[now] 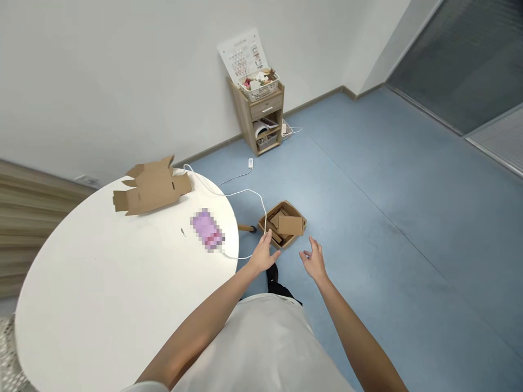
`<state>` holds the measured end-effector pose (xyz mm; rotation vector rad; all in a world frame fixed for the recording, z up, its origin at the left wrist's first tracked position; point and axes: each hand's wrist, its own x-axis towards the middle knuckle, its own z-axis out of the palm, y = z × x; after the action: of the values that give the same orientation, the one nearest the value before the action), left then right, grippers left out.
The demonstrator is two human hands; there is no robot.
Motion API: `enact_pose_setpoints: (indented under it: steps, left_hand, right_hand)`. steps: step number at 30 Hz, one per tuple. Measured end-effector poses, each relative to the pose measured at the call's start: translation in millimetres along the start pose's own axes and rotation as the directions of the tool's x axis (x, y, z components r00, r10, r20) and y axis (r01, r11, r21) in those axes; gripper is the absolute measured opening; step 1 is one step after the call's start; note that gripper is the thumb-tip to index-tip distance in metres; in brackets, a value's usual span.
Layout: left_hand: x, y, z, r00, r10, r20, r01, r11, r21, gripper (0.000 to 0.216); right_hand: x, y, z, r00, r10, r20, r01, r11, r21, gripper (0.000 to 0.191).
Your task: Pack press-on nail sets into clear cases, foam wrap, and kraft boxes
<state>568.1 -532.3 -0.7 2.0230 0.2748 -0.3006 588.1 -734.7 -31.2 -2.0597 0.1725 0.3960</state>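
My left hand (pixel 265 253) reaches down past the edge of the round white table (pixel 102 283), fingers apart and empty, just short of an open cardboard box (pixel 283 223) on the blue floor. Inside the box lie several flat brown cardboard pieces. My right hand (pixel 314 259) hovers to the right of it, also open and holding nothing. Both hands are close to the box's near side without touching it.
A flattened cardboard blank (pixel 152 188) lies at the table's far edge, and a pink object (pixel 207 230) with a white cable (pixel 245 193) sits near its right edge. A small wooden cabinet (pixel 262 111) with a basket stands against the wall. Blue floor spreads to the right.
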Motion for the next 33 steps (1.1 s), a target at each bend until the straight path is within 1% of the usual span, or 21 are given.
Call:
enact_pose_setpoints:
  steps: [4, 7, 10, 13, 15, 18, 21, 23, 26, 28, 31, 33]
  left_hand:
    - [-28, -2, -25, 0.996, 0.006, -0.093, -0.007, 1.0, -0.008, 0.074]
    - [-57, -5, -51, 0.984, -0.026, -0.175, 0.026, 1.0, -0.001, 0.067]
    - [-97, -13, -77, 0.959, -0.049, -0.278, 0.06, 0.998, 0.03, 0.054]
    - [-147, -29, -101, 0.91, -0.108, -0.401, 0.13, 0.991, 0.03, 0.045]
    - [-186, -44, -114, 0.858, -0.158, -0.488, 0.182, 0.983, 0.001, 0.043]
    - [-251, -72, -130, 0.756, -0.225, -0.614, 0.23, 0.97, -0.073, 0.042]
    - [-323, -105, -140, 0.628, -0.312, -0.713, 0.268, 0.947, -0.178, 0.042]
    - [-371, -130, -144, 0.536, -0.378, -0.755, 0.297, 0.922, -0.251, 0.042]
    - [-439, -165, -146, 0.417, -0.456, -0.786, 0.325, 0.882, -0.34, 0.043]
    - [-479, -185, -146, 0.353, -0.491, -0.796, 0.33, 0.862, -0.385, 0.044]
    - [-528, -209, -146, 0.284, -0.532, -0.798, 0.315, 0.838, -0.446, 0.044]
    - [-552, -224, -149, 0.249, -0.552, -0.796, 0.289, 0.827, -0.483, 0.044]
  right_hand:
    - [-7, -17, 5, 0.992, -0.128, -0.004, 0.128, 0.992, -0.009, 0.058]
    - [-7, -40, 18, 0.973, -0.232, -0.008, 0.232, 0.973, 0.003, 0.047]
    - [-10, -71, 47, 0.933, -0.355, 0.067, 0.351, 0.935, 0.056, 0.042]
    - [-24, -104, 89, 0.858, -0.464, 0.22, 0.451, 0.886, 0.11, 0.039]
    - [-41, -124, 122, 0.784, -0.521, 0.338, 0.51, 0.851, 0.128, 0.037]
    - [-84, -148, 174, 0.638, -0.567, 0.522, 0.586, 0.796, 0.148, 0.033]
    - [-143, -165, 225, 0.462, -0.563, 0.685, 0.642, 0.745, 0.18, 0.031]
    - [-186, -170, 257, 0.332, -0.535, 0.777, 0.669, 0.714, 0.206, 0.031]
    - [-248, -173, 304, 0.141, -0.466, 0.874, 0.715, 0.658, 0.236, 0.03]
    - [-282, -172, 333, 0.037, -0.408, 0.912, 0.752, 0.612, 0.243, 0.031]
    - [-323, -174, 371, -0.072, -0.316, 0.946, 0.803, 0.544, 0.243, 0.032]
    - [-342, -177, 392, -0.121, -0.256, 0.959, 0.825, 0.512, 0.241, 0.031]
